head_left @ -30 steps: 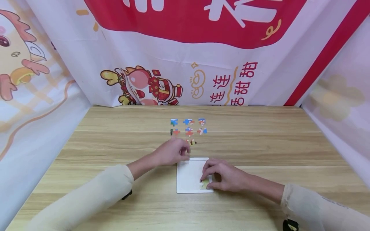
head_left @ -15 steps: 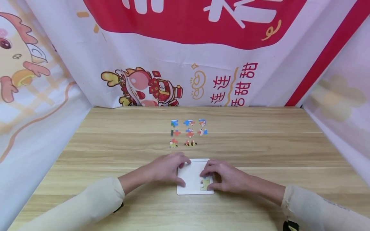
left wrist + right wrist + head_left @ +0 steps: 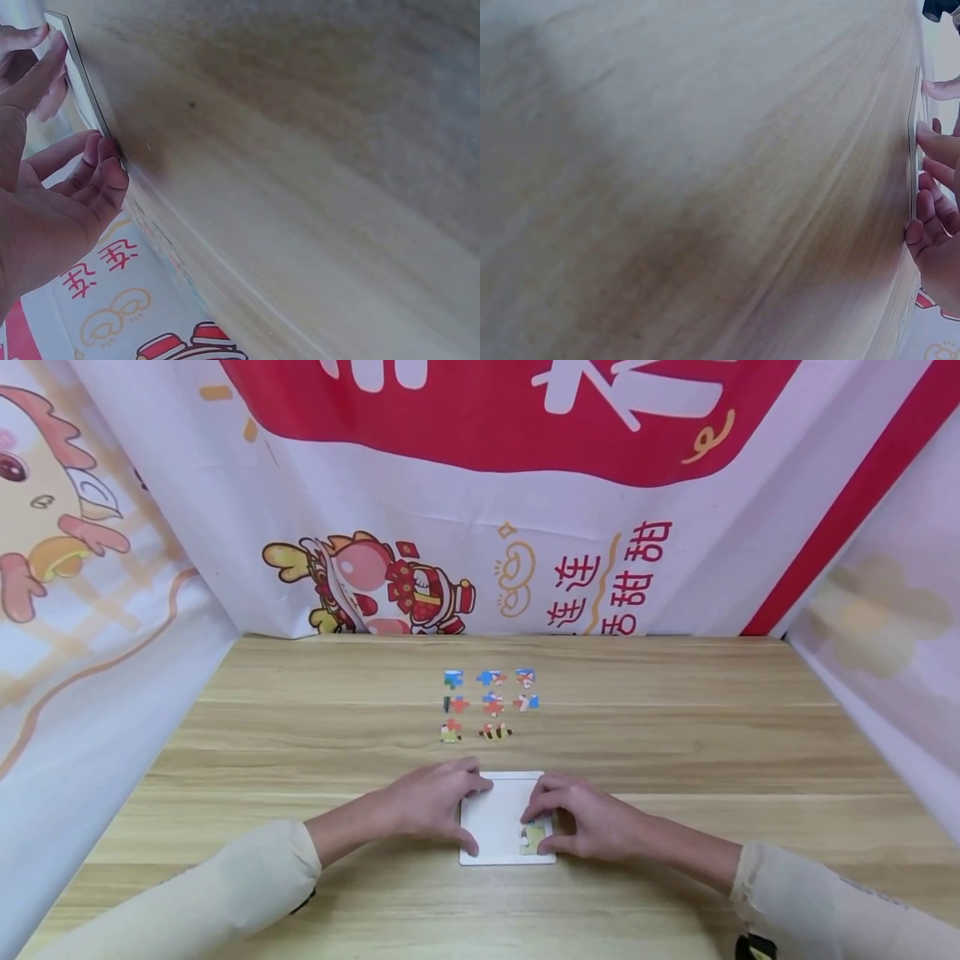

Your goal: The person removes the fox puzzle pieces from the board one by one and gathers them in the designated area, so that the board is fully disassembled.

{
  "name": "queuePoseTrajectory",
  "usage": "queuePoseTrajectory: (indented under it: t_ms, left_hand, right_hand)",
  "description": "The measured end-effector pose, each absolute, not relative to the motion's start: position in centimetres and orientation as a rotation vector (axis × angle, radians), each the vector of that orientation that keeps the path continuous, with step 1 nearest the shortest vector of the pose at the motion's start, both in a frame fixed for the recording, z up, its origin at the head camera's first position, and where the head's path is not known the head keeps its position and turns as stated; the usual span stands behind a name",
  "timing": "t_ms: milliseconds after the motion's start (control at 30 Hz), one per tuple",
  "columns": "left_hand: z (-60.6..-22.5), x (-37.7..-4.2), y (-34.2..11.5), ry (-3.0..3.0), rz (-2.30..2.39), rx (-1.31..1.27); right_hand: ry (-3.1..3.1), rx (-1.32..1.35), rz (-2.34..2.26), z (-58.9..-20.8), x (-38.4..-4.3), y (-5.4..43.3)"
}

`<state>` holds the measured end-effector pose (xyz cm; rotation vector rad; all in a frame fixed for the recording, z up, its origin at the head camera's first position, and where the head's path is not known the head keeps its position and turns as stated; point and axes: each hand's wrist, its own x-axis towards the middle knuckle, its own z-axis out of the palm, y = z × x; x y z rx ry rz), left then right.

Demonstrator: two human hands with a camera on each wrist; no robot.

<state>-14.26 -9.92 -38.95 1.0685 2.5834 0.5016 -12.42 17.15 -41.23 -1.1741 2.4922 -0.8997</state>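
A small white puzzle tray [image 3: 498, 814] lies flat on the wooden table, with a yellow-green puzzle piece [image 3: 533, 839] in its lower right corner. My left hand [image 3: 429, 802] holds the tray's left side, thumb near the front corner and index finger near the back one. At the right side, my right hand [image 3: 588, 818] grips the tray, its thumb at the right edge and a fingertip at the piece's upper end. In the right wrist view, curled fingers [image 3: 930, 217] sit at the tray's edge. The left wrist view shows left fingers [image 3: 109, 172] curled at the rim.
Several loose puzzle pieces [image 3: 492, 703] lie in rows behind the tray, the nearest a striped piece [image 3: 495, 732] and one red and green [image 3: 450, 732]. A printed cloth [image 3: 450, 502] hangs along the table's back edge, with more cloth on both sides.
My left hand has come down from near the loose pieces to the tray's left side, uncovering the red and green piece. My right hand has stayed at the tray's right side.
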Motion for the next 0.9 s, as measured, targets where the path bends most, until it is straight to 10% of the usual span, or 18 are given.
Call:
queuePoseTrajectory:
  t_ms: [900]
  left_hand:
    - [-39.1,-14.1,-10.2,2.581,0.57,1.076]
  right_hand:
    - [2.384,-1.07,-0.996,-40.2,-12.6,16.9]
